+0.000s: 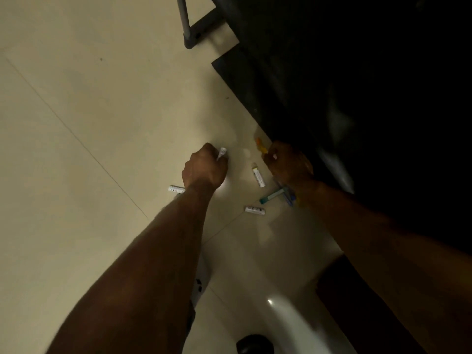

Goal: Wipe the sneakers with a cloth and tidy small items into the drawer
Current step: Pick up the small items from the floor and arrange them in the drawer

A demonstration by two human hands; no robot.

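Observation:
Small items lie scattered on a pale tiled floor (76, 123). My left hand (205, 167) is curled round a white battery (221, 153) whose end sticks out of the fist. My right hand (288, 162) pinches a small orange-yellow item (261, 146) beside the dark cabinet. Three more white batteries lie loose: one (258, 177) between the hands, one (175, 189) partly under my left wrist, one (255, 210) nearer me. A teal marker (270, 196) and a blue pen (290, 198) lie under my right wrist.
A dark cabinet or furniture front (357, 85) fills the right side, in deep shadow. A grey metal leg with a dark foot bar (189, 29) stands at the top. A white curved object (293, 320) and a black round thing (254, 344) lie near the bottom edge.

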